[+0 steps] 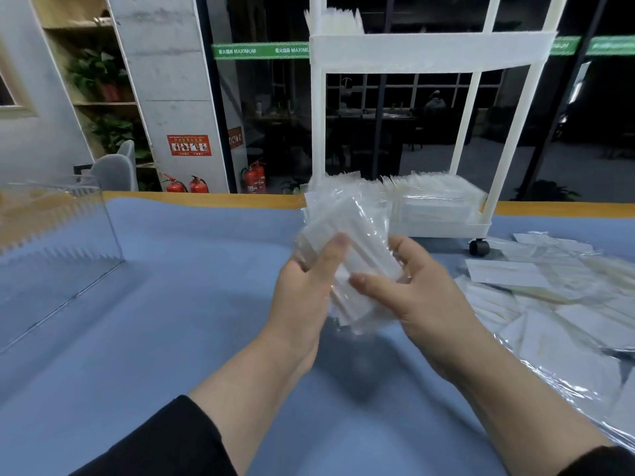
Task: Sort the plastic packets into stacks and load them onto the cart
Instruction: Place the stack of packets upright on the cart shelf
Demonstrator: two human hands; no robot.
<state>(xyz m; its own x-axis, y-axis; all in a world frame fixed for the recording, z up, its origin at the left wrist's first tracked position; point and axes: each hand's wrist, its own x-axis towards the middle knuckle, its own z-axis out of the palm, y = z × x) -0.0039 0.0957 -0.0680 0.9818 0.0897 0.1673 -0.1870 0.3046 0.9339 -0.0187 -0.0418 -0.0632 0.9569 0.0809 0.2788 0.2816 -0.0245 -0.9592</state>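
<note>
Both my hands hold one stack of clear plastic packets (354, 231) up above the blue table. My left hand (309, 290) grips the stack's left side, thumb across its front. My right hand (412, 297) holds the right side, thumb on the front and fingers behind. A white cart (433, 53) stands at the table's far edge, just beyond the stack. Its bottom tray (443, 226) holds rows of packets (436, 197), and more packets (336, 20) stand in the upper tray. A loose pile of packets (549, 304) lies on the table at my right.
A clear acrylic box (58, 228) stands on the table at the left. The blue cloth (165, 304) covers the table between the box and my arms. Beyond the table are a concrete pillar, fire extinguishers (187, 185) and dark glass windows.
</note>
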